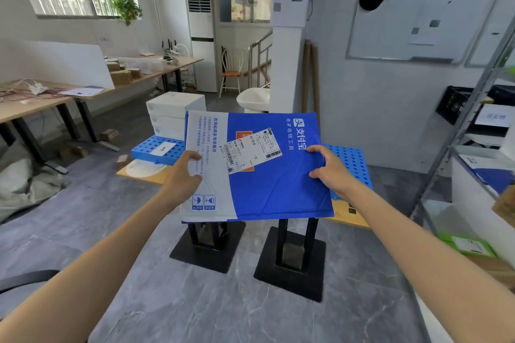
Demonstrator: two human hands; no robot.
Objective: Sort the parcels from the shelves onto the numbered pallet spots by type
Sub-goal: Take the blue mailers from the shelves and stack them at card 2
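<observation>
Both bare forearms reach up from the bottom corners; the left hand (186, 172) and right hand (328, 168) each pinch a side edge of a blue-and-white mailer parcel (267, 184), held flat at centre frame. Its shipping label (252, 151) faces up. Behind it lies a blue perforated pallet (150, 147) with a numbered card (163, 149) and stacked white boxes (172, 114). Shelves (479, 164) stand at right.

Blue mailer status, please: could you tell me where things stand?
Left hand and right hand both gripping the blue mailer, held flat above the blue pallet. White boxes already stacked by the spot marked 1. Nothing blocking.
</observation>
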